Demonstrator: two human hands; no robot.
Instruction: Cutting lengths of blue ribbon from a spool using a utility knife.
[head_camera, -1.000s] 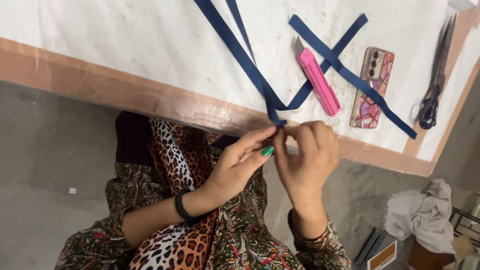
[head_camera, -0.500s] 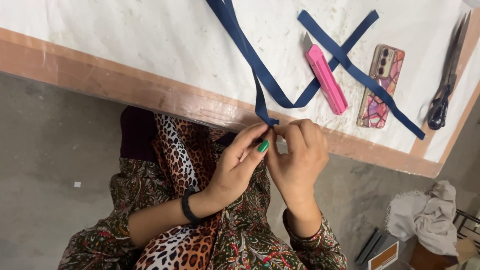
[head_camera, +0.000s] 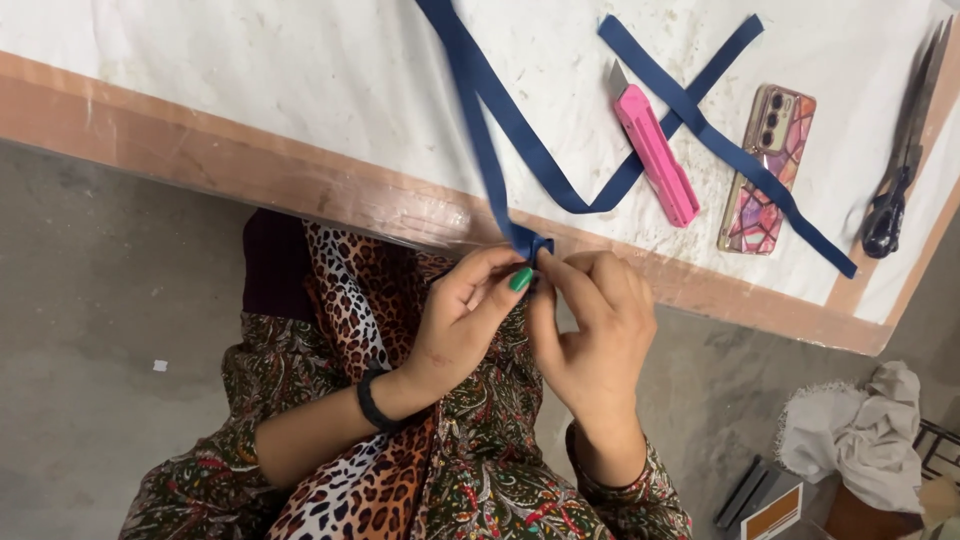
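A navy ribbon (head_camera: 520, 140), flat, matte and narrow, runs down from the top edge of the view across a stained white table cover (head_camera: 250, 70) to a small folded end just past the table's worn wooden edge (head_camera: 250, 175). From that fold a second length curves back up over the cover, passes under a pink utility knife (head_camera: 655, 155) and crosses another navy strip (head_camera: 745, 160) that lies diagonally.

The left hand (head_camera: 460, 320) comes in from the lower left with its wrist bent upward, a black band round the wrist. Its thumb, with a green-painted nail, and its forefinger are pinched shut on the ribbon's fold. The right hand (head_camera: 595, 335) rises from below, fingers curled inward and knuckles toward the camera; its fingertips press on the same fold, touching the left fingertips. Both hands hover just below the table edge, above the person's lap.

The sleeves and lap are a dense paisley print, with a leopard-print scarf (head_camera: 370, 300) draped over them.

The knife is a long, slim plastic bar with a grey blade tip showing at its upper end. Just to its right lies a phone (head_camera: 765, 170) in a glossy case patterned like pink and purple stained glass, with the diagonal strip laid over it. Dark metal scissors (head_camera: 905, 150) rest near the right edge. On the grey concrete floor at the lower right sits a crumpled pale cloth (head_camera: 850, 440).
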